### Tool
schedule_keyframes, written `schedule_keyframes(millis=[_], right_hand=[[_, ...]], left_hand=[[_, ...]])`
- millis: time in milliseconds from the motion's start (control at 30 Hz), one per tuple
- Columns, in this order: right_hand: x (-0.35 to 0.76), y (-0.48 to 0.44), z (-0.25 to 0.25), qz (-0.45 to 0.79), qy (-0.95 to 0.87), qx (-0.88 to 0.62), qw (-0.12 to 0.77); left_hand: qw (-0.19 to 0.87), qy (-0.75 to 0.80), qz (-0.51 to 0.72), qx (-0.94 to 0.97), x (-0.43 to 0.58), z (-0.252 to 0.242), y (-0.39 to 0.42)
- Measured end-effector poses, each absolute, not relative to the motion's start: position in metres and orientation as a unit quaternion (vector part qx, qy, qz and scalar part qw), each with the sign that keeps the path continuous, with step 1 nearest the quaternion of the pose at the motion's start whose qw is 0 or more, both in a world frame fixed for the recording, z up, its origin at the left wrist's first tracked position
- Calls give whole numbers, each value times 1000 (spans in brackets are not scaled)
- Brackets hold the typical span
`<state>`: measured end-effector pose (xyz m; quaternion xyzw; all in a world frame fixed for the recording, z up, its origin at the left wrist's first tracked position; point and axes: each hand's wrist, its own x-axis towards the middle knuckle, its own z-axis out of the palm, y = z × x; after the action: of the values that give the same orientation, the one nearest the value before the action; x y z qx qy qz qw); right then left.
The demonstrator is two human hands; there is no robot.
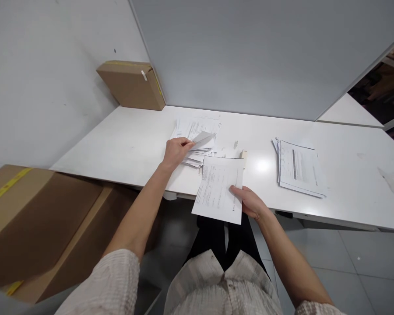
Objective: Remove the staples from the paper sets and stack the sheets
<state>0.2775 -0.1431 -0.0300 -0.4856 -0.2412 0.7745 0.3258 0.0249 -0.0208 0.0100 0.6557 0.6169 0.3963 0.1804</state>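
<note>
My left hand (176, 151) reaches onto the white table (124, 144) and pinches the lifted corner of a sheet on an untidy pile of printed papers (195, 135). My right hand (249, 202) grips the right edge of a printed sheet (218, 188) that hangs partly over the table's front edge. A small beige object (243, 154) lies just beyond that sheet's top corner.
A second stack of printed papers (298, 168) lies on the table to the right. A cardboard box (133, 84) leans in the far left corner against the wall. A large cardboard box (36, 223) stands at my left, below table height. A grey partition (249, 52) backs the table.
</note>
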Motion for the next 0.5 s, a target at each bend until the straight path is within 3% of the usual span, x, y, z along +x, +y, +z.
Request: schedule_keyframes(millis=[267, 500], right_hand=[[281, -170, -32, 794, -193, -481, 318], [285, -201, -49, 818, -138, -449, 331]], left_hand=[[9, 462, 431, 775, 32, 11, -115], [140, 363, 340, 856, 63, -19, -231]])
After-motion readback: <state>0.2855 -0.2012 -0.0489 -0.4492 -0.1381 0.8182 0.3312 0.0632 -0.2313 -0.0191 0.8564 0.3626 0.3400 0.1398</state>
